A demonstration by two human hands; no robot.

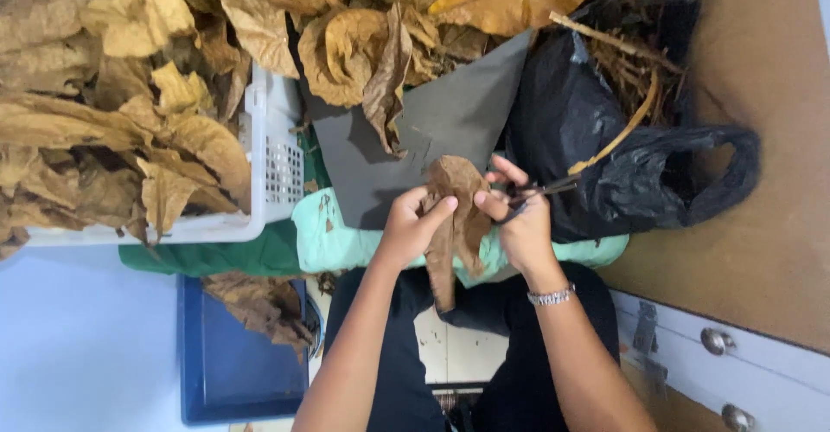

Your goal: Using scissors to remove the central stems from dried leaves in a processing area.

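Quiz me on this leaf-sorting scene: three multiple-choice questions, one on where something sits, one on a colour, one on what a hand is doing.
1. Where is the white basket of dried leaves?
A. left of the hands
B. right of the hands
C. on the person's lap

2. What colour is the plastic bag holding stems?
A. white
B. black
C. red

3. What is the left hand doing?
A. hanging free
B. holding the brown leaf
C. resting in the bag

Answers:
1 A, the white basket stands left of the hands.
2 B, the plastic bag is black.
3 B, the left hand pinches the brown leaf, while the right hand holds scissors.
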